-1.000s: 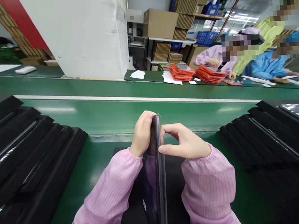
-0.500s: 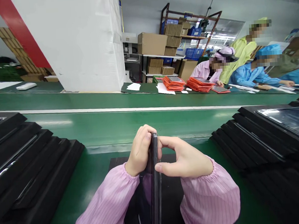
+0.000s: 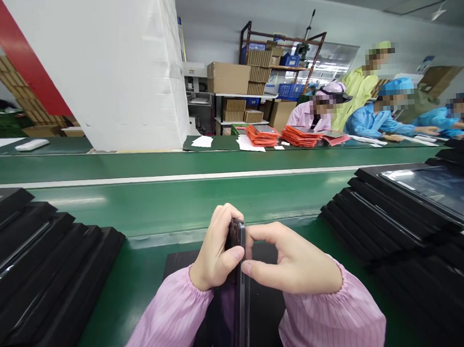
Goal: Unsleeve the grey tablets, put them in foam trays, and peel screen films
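Note:
A dark tablet (image 3: 243,298) stands on its long edge over a black foam pad (image 3: 266,307), its narrow side turned toward me and its glossy screen facing left. My left hand (image 3: 219,250) is wrapped round the upper far corner, with the thumb across the screen side near the edge. My right hand (image 3: 292,259) is closed on the tablet's right side, its thumb and bent fingers pressing close to the rim. The right fingertips are partly hidden behind the tablet's edge. The lower end of the tablet runs out of view.
Stacked black foam trays holding flat screens rise at left (image 3: 44,258) and right (image 3: 391,211). A green conveyor belt (image 3: 217,195) crosses ahead. Across it, co-workers (image 3: 378,115) sit near red-wrapped stacks (image 3: 261,135) and white papers (image 3: 202,141). A white pillar (image 3: 131,69) stands behind.
My left thumb has come round onto the tablet's screen side near the edge. Both hands and the tablet sit slightly lower in view, and the camera has turned a little right.

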`<state>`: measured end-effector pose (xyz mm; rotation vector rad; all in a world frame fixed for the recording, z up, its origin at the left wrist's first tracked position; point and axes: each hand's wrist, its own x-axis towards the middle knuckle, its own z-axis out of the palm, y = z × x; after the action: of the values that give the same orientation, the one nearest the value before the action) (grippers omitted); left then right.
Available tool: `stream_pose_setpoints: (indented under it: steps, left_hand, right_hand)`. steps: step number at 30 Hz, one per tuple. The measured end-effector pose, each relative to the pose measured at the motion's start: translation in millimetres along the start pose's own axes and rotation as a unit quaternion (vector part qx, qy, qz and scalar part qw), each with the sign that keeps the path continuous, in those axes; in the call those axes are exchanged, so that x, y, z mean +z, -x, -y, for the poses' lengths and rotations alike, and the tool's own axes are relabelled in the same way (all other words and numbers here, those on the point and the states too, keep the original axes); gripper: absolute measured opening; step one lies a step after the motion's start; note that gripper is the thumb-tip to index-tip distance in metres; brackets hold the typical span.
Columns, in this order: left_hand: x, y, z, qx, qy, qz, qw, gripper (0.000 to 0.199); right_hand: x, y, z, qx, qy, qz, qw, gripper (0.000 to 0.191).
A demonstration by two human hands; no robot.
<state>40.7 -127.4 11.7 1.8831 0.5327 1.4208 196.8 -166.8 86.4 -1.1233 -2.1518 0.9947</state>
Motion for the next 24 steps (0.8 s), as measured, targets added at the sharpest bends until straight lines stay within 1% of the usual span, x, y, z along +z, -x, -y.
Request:
stream_pose_setpoints:
  steps: [3, 7, 10, 14, 17, 19, 20, 21, 22, 23, 24]
  left_hand:
    - [1.1, 0.5, -5.2, 0.004, -0.007, -0.006, 1.000, 0.048]
    - [2.0, 1.8, -11.8, -0.013, 0.009, 0.000, 1.000, 0.046]
    - [4.2, 2.7, -13.1, -0.018, 0.024, -0.003, 1.000, 0.047]
    - [7.8, 4.4, -10.4, -0.007, 0.012, -0.008, 1.000, 0.047]
    - [2.6, 5.3, -11.0, -0.010, 0.016, -0.018, 1.000, 0.047]
    - [-6.1, 4.3, -16.9, -0.014, 0.048, -0.032, 0.998, 0.044]
    - [-10.8, 3.5, -22.0, 0.000, 0.057, -0.049, 0.997, 0.043]
    - [-14.5, 2.6, -28.2, 0.025, 0.057, -0.082, 0.995, 0.042]
    - [-16.6, 2.3, -35.1, 0.065, 0.048, -0.132, 0.988, 0.043]
    - [-16.4, 2.7, -41.7, 0.119, 0.031, -0.198, 0.973, 0.043]
    - [-13.5, 4.3, -47.2, 0.169, 0.012, -0.263, 0.950, 0.044]
  right_hand:
    - [1.7, 0.9, 0.6, -0.022, -0.015, 0.003, 1.000, 0.017]
    - [2.5, 2.6, 1.5, -0.059, -0.022, -0.003, 0.998, 0.018]
    - [3.0, 5.7, 3.9, -0.058, -0.005, -0.017, 0.998, 0.018]
    - [6.5, 10.5, 6.9, -0.055, 0.030, -0.034, 0.997, 0.019]
    - [11.4, 9.6, 9.5, -0.052, 0.034, -0.043, 0.997, 0.021]
    - [14.2, 5.9, 10.7, -0.053, 0.010, -0.023, 0.998, 0.018]
    - [15.4, 3.1, 10.4, -0.054, -0.006, -0.008, 0.998, 0.019]
    - [16.7, -0.3, 9.2, -0.057, -0.023, 0.009, 0.998, 0.024]
    - [18.3, -4.6, 6.8, -0.064, -0.044, 0.026, 0.997, 0.034]
    - [20.7, -9.9, 3.2, -0.074, -0.068, 0.034, 0.994, 0.046]
    - [24.2, -16.3, -1.5, -0.084, -0.095, 0.026, 0.992, 0.056]
